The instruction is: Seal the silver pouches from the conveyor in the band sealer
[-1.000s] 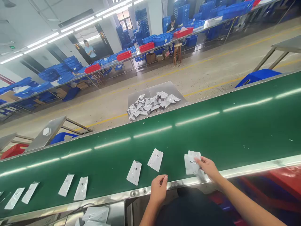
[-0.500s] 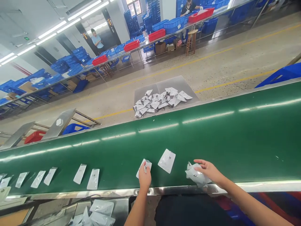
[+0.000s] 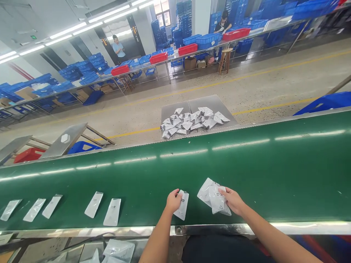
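Observation:
My left hand (image 3: pixel 173 201) has its fingers closed on the edge of a flat white pouch (image 3: pixel 183 208), which lies at the near side of the green conveyor belt (image 3: pixel 148 182). To its right, my right hand (image 3: pixel 233 201) grips a small bunch of white pouches (image 3: pixel 218 201) that overlap one another; how many is hard to tell. Dark print shows on their fronts. Further left, several similar pouches lie apart in a row on the belt, the closest being one white pouch (image 3: pixel 112 212) with a dark logo.
Beyond the belt, a metal table (image 3: pixel 219 103) bears a heap of white pouches (image 3: pixel 189 122). More pouches (image 3: pixel 119 250) lie below the belt's near metal rail (image 3: pixel 90 232). At the back, a long bench holds blue and red bins (image 3: pixel 188 49), with two people near it.
My right hand has moved left with its pouches, which now overlap where the single pouch lay. My left hand has shifted right, its pouch turned. The camera view has also shifted.

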Action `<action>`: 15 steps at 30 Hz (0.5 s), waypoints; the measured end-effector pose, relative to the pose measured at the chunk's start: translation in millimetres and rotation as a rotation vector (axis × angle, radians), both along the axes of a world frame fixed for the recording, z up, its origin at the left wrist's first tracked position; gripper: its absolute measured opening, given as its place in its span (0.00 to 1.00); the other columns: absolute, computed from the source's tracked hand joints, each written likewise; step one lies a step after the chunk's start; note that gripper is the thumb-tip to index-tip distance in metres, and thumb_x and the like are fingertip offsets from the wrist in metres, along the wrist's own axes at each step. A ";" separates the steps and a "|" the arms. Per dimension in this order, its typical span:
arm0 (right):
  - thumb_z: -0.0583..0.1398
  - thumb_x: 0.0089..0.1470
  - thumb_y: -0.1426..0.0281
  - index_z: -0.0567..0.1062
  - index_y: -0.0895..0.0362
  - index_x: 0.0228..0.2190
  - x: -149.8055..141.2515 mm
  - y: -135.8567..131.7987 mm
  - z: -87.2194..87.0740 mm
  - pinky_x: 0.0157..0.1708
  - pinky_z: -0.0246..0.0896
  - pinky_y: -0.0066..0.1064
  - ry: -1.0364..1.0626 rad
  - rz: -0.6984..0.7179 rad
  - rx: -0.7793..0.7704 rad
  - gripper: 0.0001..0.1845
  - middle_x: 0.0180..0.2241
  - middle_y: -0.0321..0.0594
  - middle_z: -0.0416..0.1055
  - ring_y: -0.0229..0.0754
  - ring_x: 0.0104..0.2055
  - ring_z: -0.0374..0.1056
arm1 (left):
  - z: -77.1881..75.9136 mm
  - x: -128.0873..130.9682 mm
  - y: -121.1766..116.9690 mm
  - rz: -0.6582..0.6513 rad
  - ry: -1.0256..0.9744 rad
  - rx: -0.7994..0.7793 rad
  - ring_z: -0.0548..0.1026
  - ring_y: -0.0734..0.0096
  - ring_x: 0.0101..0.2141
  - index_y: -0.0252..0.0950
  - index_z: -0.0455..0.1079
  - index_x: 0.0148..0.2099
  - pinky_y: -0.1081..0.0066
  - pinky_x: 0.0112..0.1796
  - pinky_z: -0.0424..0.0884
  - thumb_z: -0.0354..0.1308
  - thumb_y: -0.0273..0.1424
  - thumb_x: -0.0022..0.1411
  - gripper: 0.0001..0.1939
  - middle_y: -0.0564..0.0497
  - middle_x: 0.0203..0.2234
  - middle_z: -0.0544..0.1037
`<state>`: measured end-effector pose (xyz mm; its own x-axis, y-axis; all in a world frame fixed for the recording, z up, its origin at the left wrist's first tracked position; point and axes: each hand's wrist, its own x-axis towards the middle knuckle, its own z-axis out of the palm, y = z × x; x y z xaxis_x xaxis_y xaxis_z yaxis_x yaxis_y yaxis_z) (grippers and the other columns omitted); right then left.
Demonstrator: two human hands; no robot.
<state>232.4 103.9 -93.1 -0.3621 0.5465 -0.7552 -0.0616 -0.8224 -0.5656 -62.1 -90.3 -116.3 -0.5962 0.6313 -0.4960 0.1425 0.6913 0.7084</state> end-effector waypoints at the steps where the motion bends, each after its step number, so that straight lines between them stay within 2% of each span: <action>1: 0.78 0.46 0.73 0.77 0.58 0.47 2.5 0.3 2.5 0.37 0.82 0.34 0.007 -0.021 -0.011 0.27 0.39 0.47 0.85 0.47 0.37 0.83 | 2.4 3.6 1.7 -0.029 -0.011 0.016 0.84 0.52 0.42 0.34 0.83 0.49 0.60 0.48 0.75 0.65 0.44 0.61 0.22 0.42 0.38 0.87; 4: 0.78 0.45 0.76 0.75 0.56 0.50 2.1 -0.1 7.2 0.41 0.82 0.37 0.015 -0.102 -0.068 0.32 0.42 0.47 0.85 0.48 0.40 0.83 | 15.0 16.8 4.3 -0.080 -0.030 0.085 0.82 0.53 0.38 0.36 0.83 0.39 0.61 0.44 0.74 0.64 0.49 0.62 0.20 0.44 0.34 0.86; 7: 0.78 0.45 0.75 0.77 0.58 0.44 -6.1 0.9 5.2 0.41 0.82 0.36 0.010 -0.128 -0.110 0.26 0.40 0.48 0.84 0.49 0.39 0.83 | 33.9 30.8 1.2 -0.096 -0.051 0.179 0.81 0.55 0.37 0.37 0.81 0.43 0.62 0.41 0.74 0.57 0.53 0.67 0.24 0.44 0.36 0.86; 9: 0.79 0.44 0.73 0.78 0.58 0.41 -11.2 2.6 2.3 0.39 0.81 0.36 -0.006 -0.103 -0.086 0.23 0.38 0.47 0.84 0.50 0.38 0.83 | 47.9 38.9 -4.3 -0.111 -0.060 0.238 0.81 0.56 0.38 0.37 0.81 0.46 0.63 0.42 0.74 0.53 0.54 0.70 0.27 0.44 0.38 0.86; 12: 0.79 0.43 0.64 0.81 0.58 0.37 -14.7 4.9 3.0 0.34 0.78 0.36 -0.056 0.038 0.053 0.21 0.32 0.45 0.83 0.48 0.33 0.80 | 66.8 47.9 -14.5 -0.094 -0.055 0.330 0.81 0.55 0.45 0.38 0.80 0.51 0.61 0.49 0.74 0.50 0.55 0.73 0.29 0.43 0.45 0.86; 15: 0.75 0.45 0.52 0.84 0.58 0.35 -14.8 5.1 19.3 0.35 0.75 0.37 -0.126 0.278 0.357 0.24 0.34 0.45 0.82 0.48 0.34 0.78 | 80.3 53.2 -20.2 0.031 -0.042 0.425 0.81 0.53 0.47 0.39 0.79 0.55 0.58 0.52 0.73 0.50 0.56 0.74 0.29 0.42 0.48 0.86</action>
